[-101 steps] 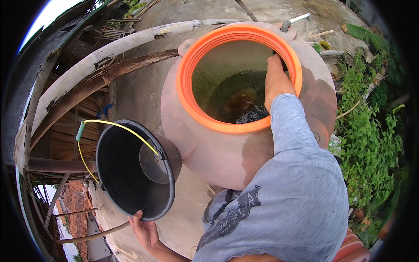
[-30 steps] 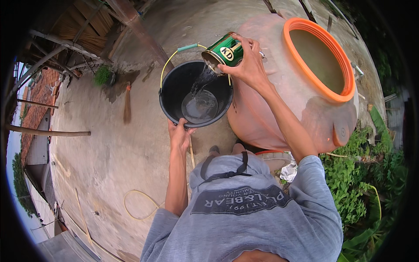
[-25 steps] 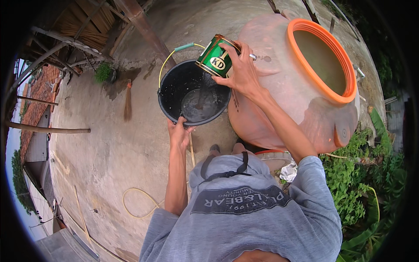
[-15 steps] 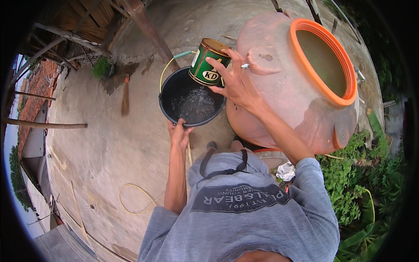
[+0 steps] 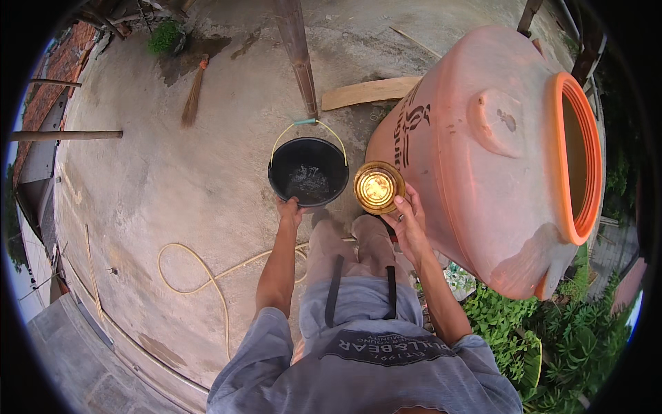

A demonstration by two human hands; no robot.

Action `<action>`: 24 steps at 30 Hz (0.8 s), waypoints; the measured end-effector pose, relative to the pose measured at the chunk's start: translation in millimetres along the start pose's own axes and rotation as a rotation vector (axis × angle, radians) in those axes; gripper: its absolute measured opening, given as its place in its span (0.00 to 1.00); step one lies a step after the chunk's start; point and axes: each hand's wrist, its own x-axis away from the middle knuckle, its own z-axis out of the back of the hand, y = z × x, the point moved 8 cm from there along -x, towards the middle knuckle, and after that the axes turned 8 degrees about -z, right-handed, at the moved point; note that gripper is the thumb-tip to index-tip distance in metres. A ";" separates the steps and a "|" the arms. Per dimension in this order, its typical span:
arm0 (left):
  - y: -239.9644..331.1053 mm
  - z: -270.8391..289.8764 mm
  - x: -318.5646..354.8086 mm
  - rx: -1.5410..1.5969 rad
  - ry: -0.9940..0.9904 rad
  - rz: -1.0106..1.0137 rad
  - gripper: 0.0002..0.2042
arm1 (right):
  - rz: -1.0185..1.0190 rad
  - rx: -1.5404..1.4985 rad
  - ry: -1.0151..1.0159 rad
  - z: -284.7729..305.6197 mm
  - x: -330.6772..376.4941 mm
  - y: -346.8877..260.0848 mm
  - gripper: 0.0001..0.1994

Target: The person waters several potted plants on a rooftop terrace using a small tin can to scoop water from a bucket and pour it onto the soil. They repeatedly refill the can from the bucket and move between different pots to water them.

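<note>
- Tipped a moment ago, the tin can [image 5: 378, 187] now sits upright in the right hand [image 5: 408, 222], fingers wrapped round it, just beside the black bucket [image 5: 308, 172].
- Left hand [image 5: 289, 209] grips the bucket's near rim; water lies inside.
- Pour looks finished; next comes another dip into the big orange jar [image 5: 496, 148], needing a reach over its rim.

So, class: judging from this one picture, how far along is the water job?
Done: the black bucket already holds a little water. In hand: the right hand holds an upright tin can; the left hand grips the bucket's rim. Left: the bucket is far from full beside the big jar.

Broom [image 5: 193, 93] & plank [image 5: 369, 92] on concrete, yellow hose [image 5: 200, 276], plants [image 5: 552, 338] lower right.
</note>
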 end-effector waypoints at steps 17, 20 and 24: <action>-268.9 25.1 -227.5 -0.195 -0.163 0.333 0.25 | -0.113 -0.118 0.431 133.3 -135.3 230.3 0.34; -268.0 13.0 -213.1 -0.463 -0.174 0.489 0.19 | -0.078 -0.184 0.489 141.0 -116.7 232.9 0.33; -253.0 66.1 -221.7 -0.621 -0.130 0.550 0.26 | -0.095 -0.157 0.429 118.2 -94.7 216.4 0.32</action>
